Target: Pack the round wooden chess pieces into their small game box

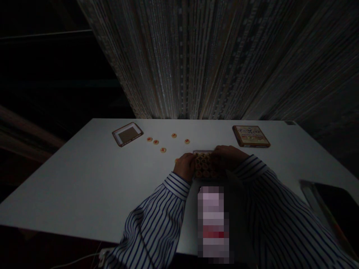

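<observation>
Close in front of me lies a small tray (205, 173) packed with round Chinese chess pieces in rows. My left hand (185, 166) is closed on its left side, fingers curled over the edge. At the tray's right part is my right hand (228, 156), its fingers bent and covering some pieces; shadow hides what its fingertips grip. A loose piece (176, 160) peeks out beside my left hand. Farther off are several more, among them a chess piece (163, 150) with red marking and another chess piece (187, 141).
On the white table (84, 179), an open box part (127, 133) lies at the back left. A decorated box lid (251, 136) is at the back right. A dark flat object (333, 205) lies by my right sleeve. A pixelated patch covers something nearest me. A string curtain (190, 56) hangs behind.
</observation>
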